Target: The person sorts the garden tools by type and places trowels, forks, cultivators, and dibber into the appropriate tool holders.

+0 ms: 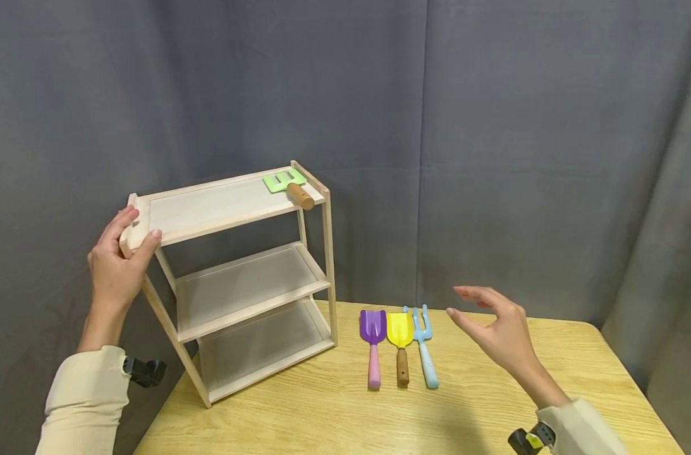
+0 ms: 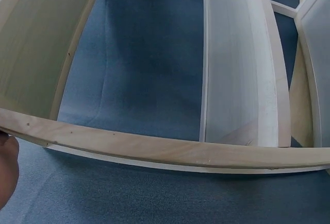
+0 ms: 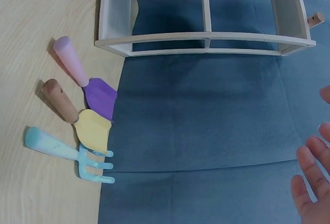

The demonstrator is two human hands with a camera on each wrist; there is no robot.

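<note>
My left hand (image 1: 114, 268) grips the upper left corner of a three-tier wooden shelf (image 1: 208, 207), thumb at the front edge and fingers over the end rail. In the left wrist view, the shelf's side post (image 2: 129, 145) runs across, with part of that hand at the far left. A green garden fork (image 1: 285, 181) with a wooden handle lies at the right end of the top tier. My right hand (image 1: 501, 325) hovers over the table, thumb and fingers spread apart and holding nothing. Nearest to it lies a light blue fork (image 1: 427, 361), beside a yellow shovel (image 1: 400, 330) and a purple shovel (image 1: 373, 327).
The wooden table (image 1: 334, 414) has its rounded right corner behind the right hand. Grey curtains (image 1: 504, 151) hang close behind the table and shelf. The two lower tiers (image 1: 248, 294) are open at the front.
</note>
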